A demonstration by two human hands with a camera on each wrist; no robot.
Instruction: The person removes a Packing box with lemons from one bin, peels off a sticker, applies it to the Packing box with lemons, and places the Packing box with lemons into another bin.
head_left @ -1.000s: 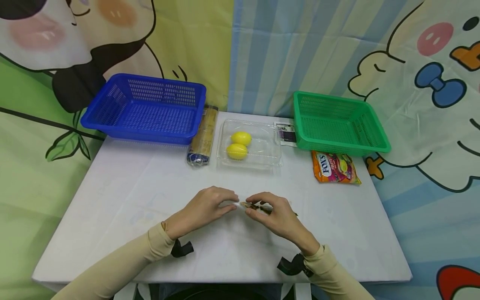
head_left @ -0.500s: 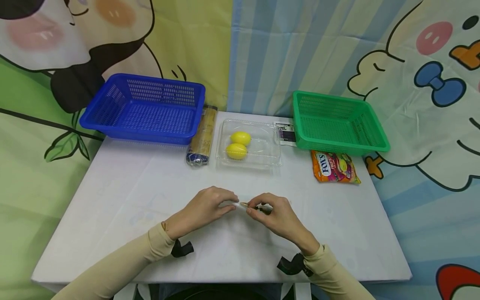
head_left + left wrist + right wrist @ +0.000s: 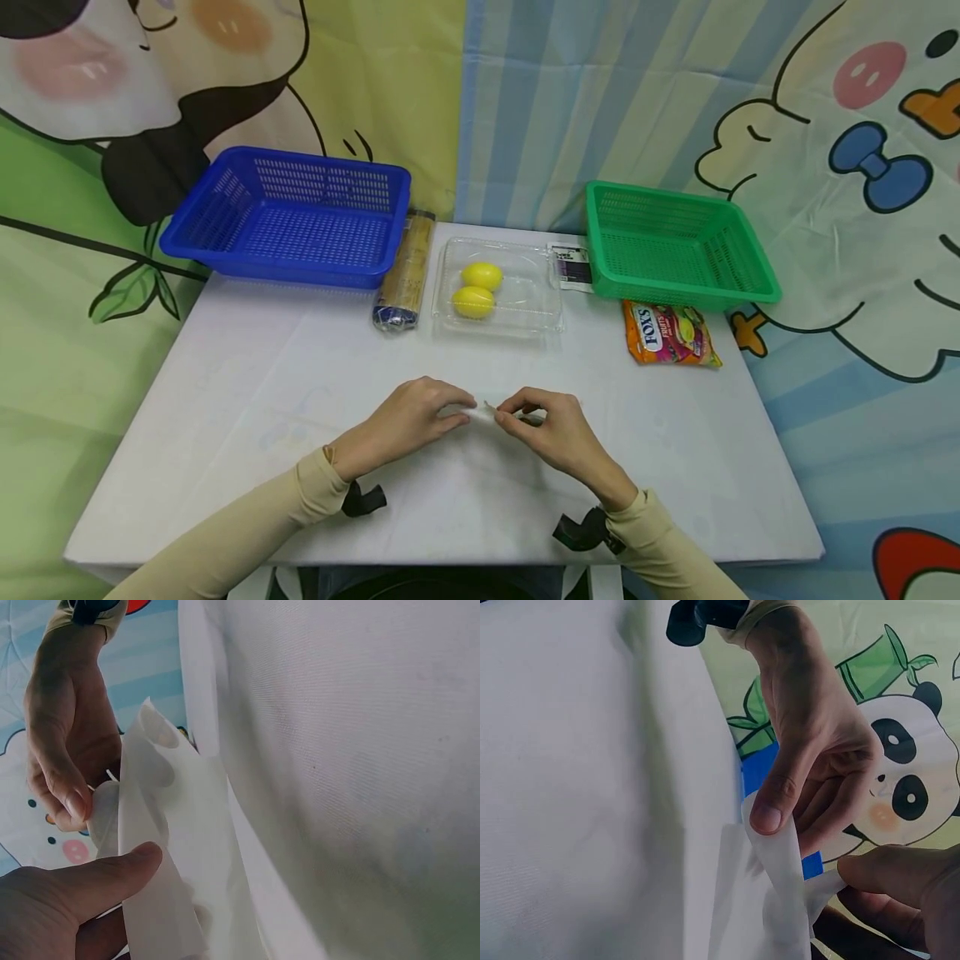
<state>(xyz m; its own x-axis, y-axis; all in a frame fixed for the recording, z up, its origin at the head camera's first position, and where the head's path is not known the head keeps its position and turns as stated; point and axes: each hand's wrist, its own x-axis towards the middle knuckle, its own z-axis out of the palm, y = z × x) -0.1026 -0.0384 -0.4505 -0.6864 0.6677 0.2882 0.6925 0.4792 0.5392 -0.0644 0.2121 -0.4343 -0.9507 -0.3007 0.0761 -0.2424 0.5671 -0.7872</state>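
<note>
A thin, white, paper-like sheet (image 3: 202, 825), folded over on itself, is stretched between both hands above the table. My left hand (image 3: 408, 421) pinches it, with the thumb lying across the fold in the left wrist view. Opposite, my right hand (image 3: 557, 429) pinches a small flap (image 3: 825, 889) of the same white material between thumb and fingers. From above, only a narrow white strip (image 3: 483, 413) shows between the two hands. Whether it is a bag or a loose sheet, I cannot tell.
Behind the hands stand a blue basket (image 3: 300, 271), a rolled yellow-brown pack (image 3: 405, 271) and a clear plastic box (image 3: 528, 312) with two lemons (image 3: 474, 302). At the right are a green basket (image 3: 686, 293), an orange candy bag (image 3: 670, 335) and a dark-and-white packet (image 3: 573, 268).
The brown-patterned piece showing at my right fingers has gone almost out of sight; a thin light edge shows there now. My right fingers have closed to a tighter pinch. The left hand barely moved.
</note>
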